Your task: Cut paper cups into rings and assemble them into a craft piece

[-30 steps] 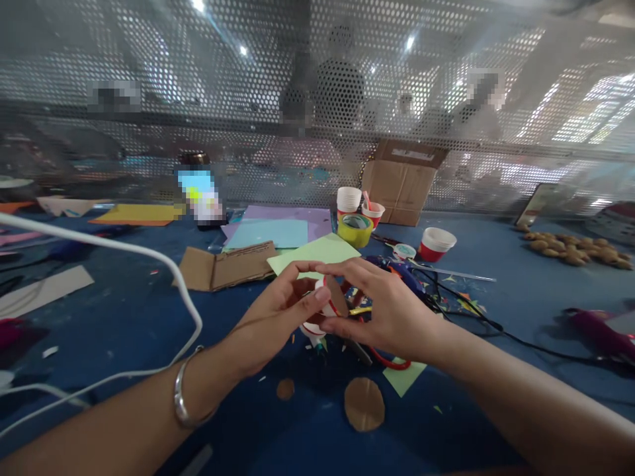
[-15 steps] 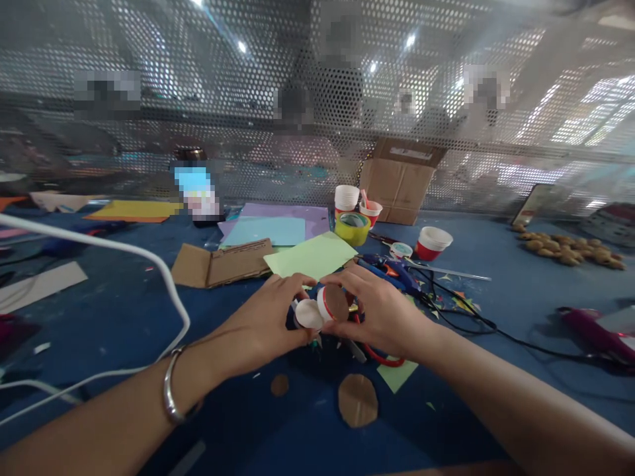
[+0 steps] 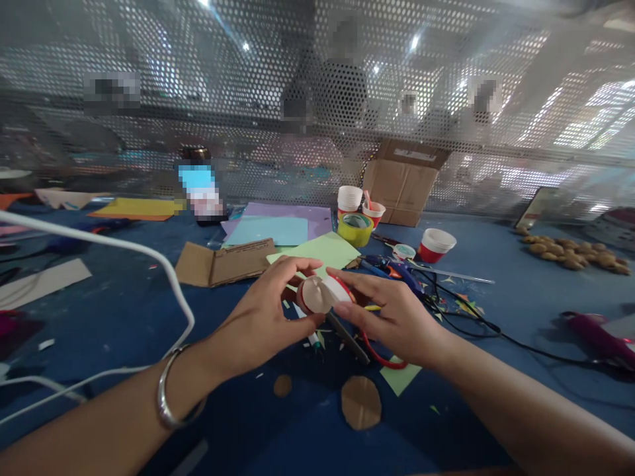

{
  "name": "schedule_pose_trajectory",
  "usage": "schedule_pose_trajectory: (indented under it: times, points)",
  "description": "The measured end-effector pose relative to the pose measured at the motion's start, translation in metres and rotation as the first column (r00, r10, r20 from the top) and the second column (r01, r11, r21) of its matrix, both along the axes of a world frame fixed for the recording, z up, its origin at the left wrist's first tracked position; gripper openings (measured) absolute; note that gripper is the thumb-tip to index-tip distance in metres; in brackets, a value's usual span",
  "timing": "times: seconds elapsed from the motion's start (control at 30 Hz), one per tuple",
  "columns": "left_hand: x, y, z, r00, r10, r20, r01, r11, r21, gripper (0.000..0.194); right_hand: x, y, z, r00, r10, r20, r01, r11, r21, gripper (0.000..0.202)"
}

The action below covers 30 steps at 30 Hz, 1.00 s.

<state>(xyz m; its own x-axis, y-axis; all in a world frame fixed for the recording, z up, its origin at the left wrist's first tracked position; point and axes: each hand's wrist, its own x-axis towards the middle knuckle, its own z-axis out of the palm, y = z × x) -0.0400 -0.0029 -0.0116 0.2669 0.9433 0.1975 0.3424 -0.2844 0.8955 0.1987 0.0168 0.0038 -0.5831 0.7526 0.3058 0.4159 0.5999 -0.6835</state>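
My left hand (image 3: 265,307) pinches a small round paper cup piece (image 3: 311,295), off-white on its face with a red edge. In my right hand (image 3: 397,314) is a second white and red paper cup piece (image 3: 338,289), tilted. The two pieces touch or overlap between my fingertips, above the blue table (image 3: 238,436). Below them lie scissors (image 3: 384,357) with red handles, partly hidden by my right hand. Nearer me rest a large cardboard disc (image 3: 361,402) and a smaller cardboard disc (image 3: 282,385).
Green paper (image 3: 322,253) and folded cardboard (image 3: 241,262) lie beyond my hands. Yellow tape (image 3: 355,231), a red-white cup (image 3: 436,245) and a blue glue gun (image 3: 411,277) with black cable stand right of them. A white cable (image 3: 163,271) arches at left. Perforated metal (image 3: 223,125) closes the back.
Both cup pieces have turned in my fingers. The right piece's brown face no longer shows, and its white side does; the left piece now shows its red edge. The view shifted slightly.
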Motion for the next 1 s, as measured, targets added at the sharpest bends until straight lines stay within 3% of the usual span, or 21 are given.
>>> schedule_pose_trajectory:
  times: [0.2, 0.33, 0.57, 0.8, 1.0]
  points:
    - [0.004, -0.003, 0.005, 0.999, -0.003, 0.049, 0.005, 0.999, -0.041, 0.065, -0.001, 0.004, -0.004, 0.988, 0.058, -0.141, -0.033, 0.984, 0.172, 0.024]
    - [0.005, -0.005, 0.006, 0.992, 0.001, 0.130, 0.013, 0.994, -0.107, 0.072, -0.002, 0.003, -0.009, 0.974, 0.146, -0.173, -0.085, 0.945, 0.317, 0.027]
    - [0.008, -0.002, 0.010, 0.911, -0.082, 0.403, 0.235, 0.908, -0.347, 0.069, -0.002, 0.000, -0.006, 0.970, 0.210, -0.124, -0.146, 0.906, 0.397, 0.030]
    - [0.012, -0.001, 0.014, 0.893, -0.015, 0.450, 0.204, 0.904, -0.375, 0.063, -0.004, -0.005, -0.004, 0.976, 0.214, -0.048, -0.175, 0.891, 0.420, 0.032]
    - [0.013, -0.003, 0.008, 0.877, 0.056, 0.476, 0.146, 0.915, -0.377, 0.056, -0.005, -0.004, -0.009, 0.989, 0.145, 0.032, -0.143, 0.874, 0.465, 0.042]
